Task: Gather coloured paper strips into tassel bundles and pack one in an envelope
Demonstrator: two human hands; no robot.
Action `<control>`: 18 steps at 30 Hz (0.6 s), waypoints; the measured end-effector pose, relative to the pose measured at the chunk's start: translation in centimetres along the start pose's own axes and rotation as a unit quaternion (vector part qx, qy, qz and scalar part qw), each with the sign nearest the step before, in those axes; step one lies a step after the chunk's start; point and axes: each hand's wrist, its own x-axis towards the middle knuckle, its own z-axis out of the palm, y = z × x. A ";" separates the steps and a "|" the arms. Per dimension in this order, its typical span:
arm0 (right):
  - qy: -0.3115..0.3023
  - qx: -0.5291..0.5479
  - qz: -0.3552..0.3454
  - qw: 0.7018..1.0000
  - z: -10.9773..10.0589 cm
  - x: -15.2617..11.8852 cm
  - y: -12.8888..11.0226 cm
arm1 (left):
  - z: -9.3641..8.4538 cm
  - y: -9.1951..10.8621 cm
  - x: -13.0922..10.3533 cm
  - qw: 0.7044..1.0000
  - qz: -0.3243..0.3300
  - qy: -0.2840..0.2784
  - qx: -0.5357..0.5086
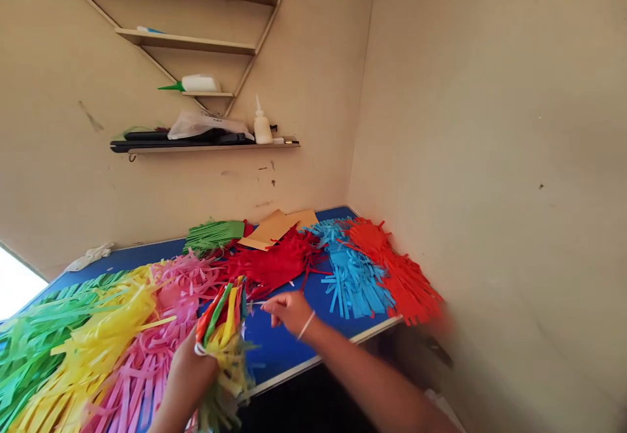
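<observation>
My left hand [193, 368] is wrapped round a bundle of multicoloured paper strips [228, 322], with red, green, yellow and blue bands at its top and loose fringe hanging below. White string shows beside that hand. To the right of the bundle, my right hand [287, 310] pinches the end of a thin white string [255, 302] that runs toward the bundle. A white band circles my right wrist. Pink fringed paper [183, 283] lies just left of the bundle, and red fringed paper [277, 260] lies behind it.
Yellow [105, 325] and light green fringe [36, 335] cover the left of the blue table [289, 345]. Blue [355, 276] and orange-red fringe [401, 270] lie at the right. Brown card pieces [272, 227] sit at the back, below a wall shelf [215, 149] with a glue bottle [262, 126].
</observation>
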 end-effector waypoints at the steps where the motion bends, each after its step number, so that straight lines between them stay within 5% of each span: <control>1: 0.023 0.012 -0.006 1.000 2.0 -1.1 1.1 | 0.6 0.4 0.4 0.998 -0.003 0.026 0.051; 4: 0.074 0.138 -0.068 0.985 6.8 -3.1 1.9 | 3.6 2.8 0.2 0.971 0.012 0.133 0.200; 6: 0.107 0.233 -0.088 0.963 7.7 -2.9 1.6 | 5.7 4.5 -0.9 0.961 0.028 0.166 0.220; 8: 0.162 0.274 -0.054 0.947 6.7 -1.8 1.6 | 7.0 5.6 -2.2 0.969 0.051 0.139 0.199; 11: 0.223 0.305 0.005 0.926 3.0 -0.8 2.4 | 6.5 5.5 -2.9 0.988 0.107 0.031 0.105; 15: 0.093 0.316 0.017 0.944 -1.2 -2.0 3.0 | 4.1 4.5 -1.1 0.994 0.005 0.047 -0.098; 18: 0.012 0.305 0.037 0.952 -1.5 -3.4 3.0 | 4.2 5.0 0.3 0.945 -0.027 -0.064 -0.319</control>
